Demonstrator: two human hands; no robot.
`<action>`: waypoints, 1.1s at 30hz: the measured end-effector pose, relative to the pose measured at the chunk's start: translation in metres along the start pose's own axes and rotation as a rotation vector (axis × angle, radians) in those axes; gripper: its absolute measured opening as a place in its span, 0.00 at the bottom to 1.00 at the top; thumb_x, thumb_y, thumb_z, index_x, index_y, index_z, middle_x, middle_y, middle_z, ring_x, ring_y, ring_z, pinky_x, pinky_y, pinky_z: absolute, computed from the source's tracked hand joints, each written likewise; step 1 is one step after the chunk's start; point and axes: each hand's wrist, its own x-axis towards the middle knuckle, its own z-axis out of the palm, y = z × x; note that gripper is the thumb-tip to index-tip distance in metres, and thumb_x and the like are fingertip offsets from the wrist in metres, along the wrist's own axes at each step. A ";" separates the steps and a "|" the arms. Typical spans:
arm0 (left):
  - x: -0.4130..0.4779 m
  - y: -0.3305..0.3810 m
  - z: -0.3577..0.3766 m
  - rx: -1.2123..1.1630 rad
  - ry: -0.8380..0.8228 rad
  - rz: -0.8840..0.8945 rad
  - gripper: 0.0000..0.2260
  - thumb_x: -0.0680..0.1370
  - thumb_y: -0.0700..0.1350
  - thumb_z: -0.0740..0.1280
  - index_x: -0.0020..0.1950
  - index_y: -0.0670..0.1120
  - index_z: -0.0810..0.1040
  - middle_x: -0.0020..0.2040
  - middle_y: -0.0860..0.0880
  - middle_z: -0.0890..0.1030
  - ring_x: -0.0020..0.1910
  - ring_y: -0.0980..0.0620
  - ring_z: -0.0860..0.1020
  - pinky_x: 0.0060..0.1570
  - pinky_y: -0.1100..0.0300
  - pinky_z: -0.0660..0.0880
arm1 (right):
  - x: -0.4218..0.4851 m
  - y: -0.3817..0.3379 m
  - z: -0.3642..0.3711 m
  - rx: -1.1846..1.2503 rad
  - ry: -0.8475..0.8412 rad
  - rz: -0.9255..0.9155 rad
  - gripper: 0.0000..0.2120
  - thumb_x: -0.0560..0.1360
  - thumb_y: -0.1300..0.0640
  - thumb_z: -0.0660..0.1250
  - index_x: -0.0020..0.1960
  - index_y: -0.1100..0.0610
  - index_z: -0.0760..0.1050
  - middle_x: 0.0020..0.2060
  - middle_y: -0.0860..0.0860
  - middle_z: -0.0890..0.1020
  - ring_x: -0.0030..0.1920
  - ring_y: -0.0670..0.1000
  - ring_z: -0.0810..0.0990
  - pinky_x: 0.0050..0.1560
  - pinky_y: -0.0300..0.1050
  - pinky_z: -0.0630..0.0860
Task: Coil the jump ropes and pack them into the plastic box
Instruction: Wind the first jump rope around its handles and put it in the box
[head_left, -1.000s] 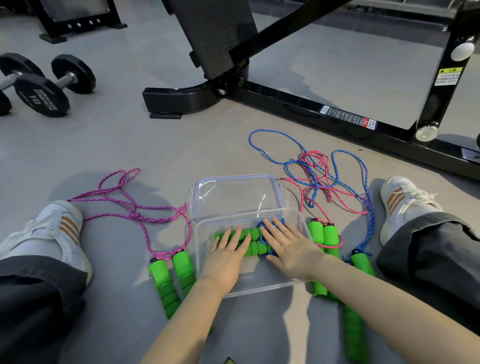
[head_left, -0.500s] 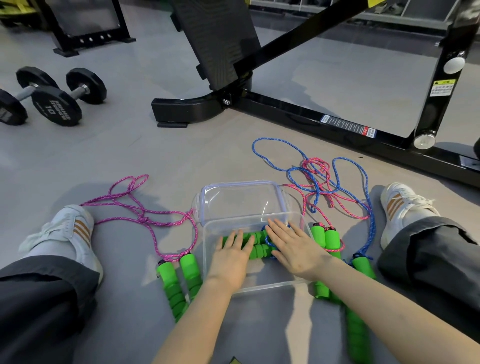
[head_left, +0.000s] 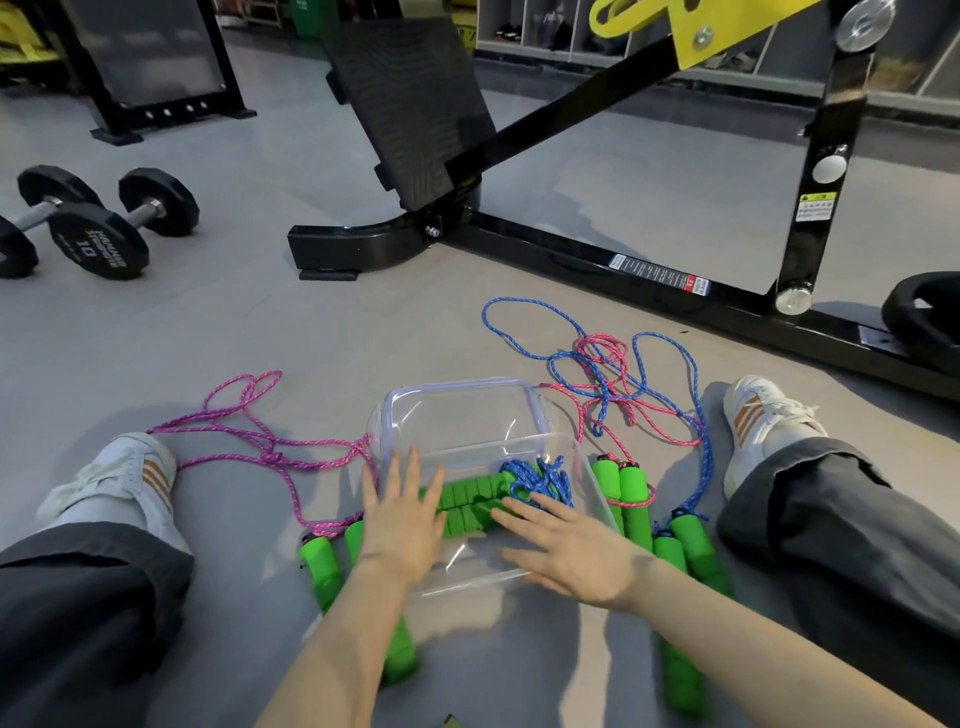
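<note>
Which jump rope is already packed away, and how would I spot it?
Find the clear plastic box on the floor between the person's legs. The blue rope bunched inside with its green handles is it; the others lie loose on the floor outside.

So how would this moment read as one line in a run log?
stage: first rope packed | clear plastic box: blue rope with green handles inside | left hand: open | right hand: open | floor: pink rope
</note>
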 end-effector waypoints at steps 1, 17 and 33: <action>-0.002 0.001 0.001 0.007 -0.026 0.002 0.26 0.84 0.55 0.48 0.79 0.50 0.44 0.78 0.41 0.43 0.77 0.41 0.45 0.71 0.37 0.41 | -0.002 0.001 0.000 -0.016 0.021 0.006 0.15 0.76 0.48 0.53 0.55 0.48 0.76 0.65 0.55 0.76 0.66 0.55 0.73 0.66 0.56 0.66; -0.073 0.003 0.005 -0.101 0.446 0.603 0.09 0.66 0.47 0.59 0.32 0.49 0.77 0.31 0.51 0.75 0.33 0.50 0.75 0.43 0.59 0.64 | -0.023 -0.009 -0.027 0.593 -0.071 1.178 0.19 0.78 0.56 0.54 0.67 0.61 0.61 0.58 0.59 0.77 0.56 0.60 0.78 0.49 0.50 0.73; -0.030 -0.007 0.010 -0.035 0.289 0.418 0.38 0.62 0.58 0.78 0.68 0.45 0.75 0.68 0.39 0.73 0.68 0.42 0.65 0.64 0.41 0.59 | 0.015 0.034 -0.004 0.701 0.034 0.816 0.33 0.71 0.72 0.54 0.73 0.51 0.63 0.55 0.56 0.76 0.59 0.58 0.72 0.56 0.47 0.71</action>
